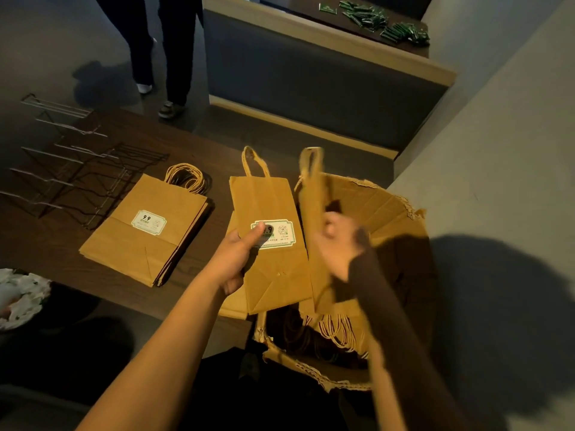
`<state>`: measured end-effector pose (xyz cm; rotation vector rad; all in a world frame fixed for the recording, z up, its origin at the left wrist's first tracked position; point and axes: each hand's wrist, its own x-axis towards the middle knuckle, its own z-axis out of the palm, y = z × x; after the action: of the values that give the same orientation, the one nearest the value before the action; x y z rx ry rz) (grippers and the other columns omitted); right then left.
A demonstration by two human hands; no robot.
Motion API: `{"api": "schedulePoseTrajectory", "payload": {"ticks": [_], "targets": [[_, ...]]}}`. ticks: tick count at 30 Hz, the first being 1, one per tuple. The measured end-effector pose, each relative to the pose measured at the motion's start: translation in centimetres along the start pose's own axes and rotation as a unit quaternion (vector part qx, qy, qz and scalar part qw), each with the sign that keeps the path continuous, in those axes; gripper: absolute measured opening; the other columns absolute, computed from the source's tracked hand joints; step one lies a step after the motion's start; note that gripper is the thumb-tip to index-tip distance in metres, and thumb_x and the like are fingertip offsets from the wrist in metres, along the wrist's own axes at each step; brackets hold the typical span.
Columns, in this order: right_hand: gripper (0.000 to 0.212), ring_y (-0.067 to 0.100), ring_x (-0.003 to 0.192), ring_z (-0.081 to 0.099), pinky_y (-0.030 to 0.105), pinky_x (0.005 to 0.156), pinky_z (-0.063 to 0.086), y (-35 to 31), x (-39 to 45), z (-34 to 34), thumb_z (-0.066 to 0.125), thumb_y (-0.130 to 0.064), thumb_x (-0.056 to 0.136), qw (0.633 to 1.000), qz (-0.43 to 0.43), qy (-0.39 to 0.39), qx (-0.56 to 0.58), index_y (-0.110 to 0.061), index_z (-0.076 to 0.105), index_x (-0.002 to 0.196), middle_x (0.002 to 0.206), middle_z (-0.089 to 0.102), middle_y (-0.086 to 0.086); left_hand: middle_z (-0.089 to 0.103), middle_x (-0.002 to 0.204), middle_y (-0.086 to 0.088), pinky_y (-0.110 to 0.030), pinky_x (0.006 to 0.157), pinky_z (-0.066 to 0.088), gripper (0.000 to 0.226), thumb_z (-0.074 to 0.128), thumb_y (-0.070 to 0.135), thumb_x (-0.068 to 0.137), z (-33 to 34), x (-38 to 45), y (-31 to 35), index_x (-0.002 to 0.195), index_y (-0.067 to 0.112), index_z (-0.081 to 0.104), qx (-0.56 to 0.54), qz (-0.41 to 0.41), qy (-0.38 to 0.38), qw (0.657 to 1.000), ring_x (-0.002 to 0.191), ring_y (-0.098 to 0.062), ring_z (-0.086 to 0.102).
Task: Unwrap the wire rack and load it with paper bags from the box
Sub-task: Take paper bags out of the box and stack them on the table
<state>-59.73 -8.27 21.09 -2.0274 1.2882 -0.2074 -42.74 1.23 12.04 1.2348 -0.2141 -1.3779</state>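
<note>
A flat paper bag [270, 244] is pinched, handles away, by the left hand [236, 256] beside the box [401, 225], a second bag [314, 213] is gripped edge-on by the right hand [339, 244], and the wire rack [84, 172] lies leftward, nearer the left hand.

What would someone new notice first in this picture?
Two hands at centre holding brown paper bags: the left hand pinches a labelled bag and the right hand grips another bag above the torn box. To the left, a stack of bags lies on the dark table beside the wire rack.
</note>
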Motion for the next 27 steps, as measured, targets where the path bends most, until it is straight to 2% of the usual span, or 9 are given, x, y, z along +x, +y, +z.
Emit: {"api": "schedulePoseTrajectory", "payload": {"ticks": [3, 6, 10, 12, 16, 19, 22, 24, 27], "targets": [[0.023, 0.023, 0.089, 0.067, 0.033, 0.075, 0.054, -2.9, -0.2, 5.7, 0.061, -0.031, 0.093, 0.984, -0.069, -0.026, -0.16, -0.017, 0.061, 0.112, 0.1, 0.068, 0.004, 0.072, 0.125, -0.013, -0.047, 0.105, 0.051, 0.092, 0.075, 0.075, 0.071, 0.7, 0.2, -0.6, 0.133, 0.01, 0.06, 0.014, 0.005, -0.01, 1.0, 0.117, -0.029, 0.068], [0.033, 0.02, 0.086, 0.065, 0.033, 0.074, 0.057, -4.0, -0.7, 8.5, 0.061, -0.024, 0.093, 0.99, -0.083, -0.044, -0.106, -0.016, 0.053, 0.124, 0.094, 0.064, 0.004, 0.068, 0.108, -0.014, -0.04, 0.09, 0.054, 0.11, 0.086, 0.077, 0.052, -0.1, 0.5, -0.6, 0.129, 0.004, 0.056, 0.008, 0.002, -0.008, 1.0, 0.102, -0.026, 0.068], [0.033, 0.016, 0.067, 0.067, 0.031, 0.066, 0.06, -2.7, -0.5, 6.9, 0.058, -0.008, 0.096, 0.981, -0.058, -0.117, 0.145, -0.022, 0.061, 0.125, 0.075, 0.066, 0.001, 0.074, 0.101, -0.011, -0.031, 0.073, 0.059, 0.056, 0.074, 0.035, 0.088, -0.5, 0.2, -0.7, 0.131, 0.002, 0.059, -0.016, 0.032, -0.011, 0.999, 0.095, -0.022, 0.072], [0.034, 0.007, 0.06, 0.063, 0.023, 0.057, 0.055, -1.3, 0.0, 5.7, 0.055, -0.001, 0.096, 0.968, -0.026, -0.078, 0.236, -0.022, 0.066, 0.121, 0.074, 0.066, -0.002, 0.076, 0.105, -0.012, -0.035, 0.071, 0.061, 0.034, 0.065, 0.014, 0.096, -0.4, 0.0, -0.7, 0.128, 0.005, 0.062, -0.04, 0.027, -0.008, 0.999, 0.093, -0.024, 0.073], [0.024, 0.003, 0.061, 0.055, 0.026, 0.056, 0.044, 4.5, 2.3, 3.0, 0.056, -0.005, 0.098, 0.96, 0.005, 0.122, 0.253, -0.024, 0.069, 0.101, 0.085, 0.068, -0.004, 0.077, 0.103, -0.015, -0.044, 0.078, 0.061, 0.027, 0.062, 0.012, 0.099, -0.8, 0.2, -0.6, 0.125, 0.006, 0.063, -0.055, -0.009, 0.039, 0.998, 0.086, -0.027, 0.076], [0.013, 0.021, 0.095, 0.065, 0.04, 0.078, 0.055, 10.1, 4.0, 2.3, 0.062, -0.013, 0.098, 0.974, 0.074, 0.132, 0.168, -0.019, 0.065, 0.109, 0.111, 0.067, 0.008, 0.077, 0.107, -0.014, -0.042, 0.075, 0.061, 0.027, 0.058, 0.02, 0.103, -1.9, 0.3, -0.3, 0.127, 0.009, 0.063, -0.066, -0.021, 0.062, 0.996, 0.089, -0.028, 0.076], [0.051, 0.032, 0.124, 0.054, 0.033, 0.087, 0.044, 14.7, 5.6, 3.2, 0.074, -0.018, 0.092, 0.983, 0.178, 0.04, 0.019, -0.011, 0.052, 0.137, 0.137, 0.052, 0.015, 0.075, 0.116, -0.017, -0.043, 0.076, 0.061, 0.031, 0.054, 0.032, 0.105, -2.7, 0.4, -0.1, 0.128, 0.014, 0.063, -0.09, -0.031, 0.072, 0.993, 0.094, -0.03, 0.075], [0.082, 0.036, 0.137, 0.042, 0.039, 0.1, 0.042, 17.2, 6.5, 4.2, 0.082, -0.023, 0.084, 0.975, 0.218, -0.025, -0.037, -0.012, 0.037, 0.152, 0.151, 0.038, 0.019, 0.077, 0.109, -0.014, -0.043, 0.076, 0.059, 0.028, 0.05, 0.037, 0.106, -2.7, 0.2, 0.0, 0.119, 0.019, 0.067, -0.103, -0.037, 0.076, 0.991, 0.089, -0.029, 0.075], [0.134, 0.042, 0.144, 0.03, 0.053, 0.111, 0.039, 28.6, 10.0, 8.3, 0.089, -0.056, 0.059, 0.965, 0.222, -0.062, -0.126, -0.035, 0.003, 0.16, 0.16, 0.021, 0.016, 0.078, 0.106, -0.014, -0.041, 0.074, 0.059, 0.03, 0.049, 0.04, 0.106, -2.4, -0.2, 0.1, 0.115, 0.018, 0.068, -0.107, -0.055, 0.066, 0.991, 0.088, -0.028, 0.075]]}}
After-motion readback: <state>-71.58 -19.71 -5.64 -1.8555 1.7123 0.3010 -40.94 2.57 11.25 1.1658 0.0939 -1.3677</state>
